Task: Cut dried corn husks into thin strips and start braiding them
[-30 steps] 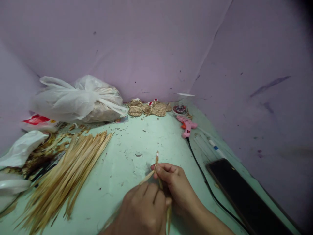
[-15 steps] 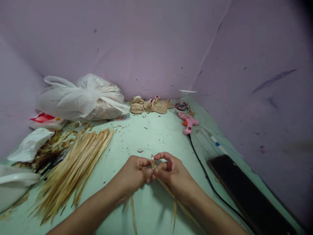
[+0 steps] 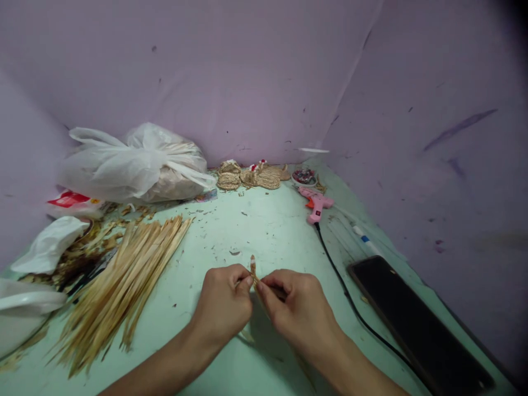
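Between my two hands stands the short end of a braid of dried straw-like strips (image 3: 253, 265), with a pale band near its tip. My left hand (image 3: 226, 300) pinches it from the left, thumb against curled fingers. From the other side my right hand (image 3: 299, 308) is closed on the strips just below the tip. Loose ends trail beneath both hands, mostly hidden by them. To the left lies a thick bundle of dried flat strips (image 3: 127, 280) on the pale green tabletop (image 3: 223, 231).
A stuffed white plastic bag (image 3: 140, 165) rests against the back wall, beside small woven slippers (image 3: 262, 177). Toward the right are a dish of beads (image 3: 304, 176), a pink glue gun (image 3: 317, 203) with its black cord (image 3: 346, 291), and a dark phone (image 3: 416, 324).
My right index finger has come down from the braid's tip and curled in. Both hands have turned knuckles-up, and the trailing ends have shifted beneath them. The view has moved slightly.
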Demonstrator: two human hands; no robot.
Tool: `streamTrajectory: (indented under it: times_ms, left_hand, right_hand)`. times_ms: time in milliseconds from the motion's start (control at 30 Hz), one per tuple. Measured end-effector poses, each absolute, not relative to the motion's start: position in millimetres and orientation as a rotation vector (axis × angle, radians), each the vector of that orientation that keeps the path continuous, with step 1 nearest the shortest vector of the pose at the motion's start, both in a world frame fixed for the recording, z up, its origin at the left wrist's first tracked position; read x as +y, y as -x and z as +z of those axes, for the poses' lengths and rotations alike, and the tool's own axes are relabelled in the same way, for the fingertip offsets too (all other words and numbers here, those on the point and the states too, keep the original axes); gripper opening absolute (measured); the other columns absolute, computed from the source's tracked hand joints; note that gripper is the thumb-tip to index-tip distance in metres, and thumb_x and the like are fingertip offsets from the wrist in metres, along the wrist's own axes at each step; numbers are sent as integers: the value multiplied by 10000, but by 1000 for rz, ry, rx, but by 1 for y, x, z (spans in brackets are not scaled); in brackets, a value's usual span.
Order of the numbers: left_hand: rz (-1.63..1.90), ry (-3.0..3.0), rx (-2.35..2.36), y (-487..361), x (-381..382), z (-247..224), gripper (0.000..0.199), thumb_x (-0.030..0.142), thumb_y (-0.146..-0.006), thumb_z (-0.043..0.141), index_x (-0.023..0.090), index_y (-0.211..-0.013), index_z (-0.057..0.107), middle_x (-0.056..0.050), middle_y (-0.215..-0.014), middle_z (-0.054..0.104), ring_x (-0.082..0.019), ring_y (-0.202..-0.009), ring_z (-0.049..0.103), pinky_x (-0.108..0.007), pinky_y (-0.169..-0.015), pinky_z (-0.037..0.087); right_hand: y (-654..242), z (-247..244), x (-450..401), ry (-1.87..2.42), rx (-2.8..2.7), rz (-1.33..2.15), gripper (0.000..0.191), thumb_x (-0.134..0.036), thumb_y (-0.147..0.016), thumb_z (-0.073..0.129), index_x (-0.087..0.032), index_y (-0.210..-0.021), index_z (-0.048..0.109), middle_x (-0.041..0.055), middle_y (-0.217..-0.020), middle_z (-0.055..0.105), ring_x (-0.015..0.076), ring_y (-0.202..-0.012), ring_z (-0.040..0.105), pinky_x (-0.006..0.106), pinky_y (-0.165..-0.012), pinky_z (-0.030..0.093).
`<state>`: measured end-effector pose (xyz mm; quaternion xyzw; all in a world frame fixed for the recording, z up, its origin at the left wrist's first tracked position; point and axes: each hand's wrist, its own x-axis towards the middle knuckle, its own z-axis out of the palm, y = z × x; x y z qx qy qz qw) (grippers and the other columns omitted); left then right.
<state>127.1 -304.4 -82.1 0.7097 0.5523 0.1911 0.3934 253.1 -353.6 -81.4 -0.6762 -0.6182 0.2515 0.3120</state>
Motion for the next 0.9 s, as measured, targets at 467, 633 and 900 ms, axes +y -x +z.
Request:
streamTrajectory:
  times_ms: [467,633,900]
  left_hand:
    - [620,-975,1345,-135,-301,-93,111,204,-538,477,181,-445,421,58,-370,378,-61,-362,276,-201,-386,193]
    - [603,-1183,1280,-130,-298,-96,137,227,-587,493,177,-478,427,65,-411,345,-66,-410,281,-200,-418,208]
    - [419,-1501,1147,-128,-309,-88,174,251,-694,461,171,-539,458,45,-488,365,-95,-482,330,-218,-463,254]
  right_hand:
    - [-233,-95,-371,1326,-2250,37,192,-75,-620,490,-111,-711,655,77,-571,634,156,-449,512,267,-401,294]
    - [-254,-73,-357,1519,-1628,727,227,-309,-754,548,-164,-601,633,15,-535,602,112,-498,515,229,-500,366]
    - [-265,-92,-328,1569,-859,1381,319,-366,-691,623,-129,-483,573,-21,-381,463,60,-355,359,205,-385,265]
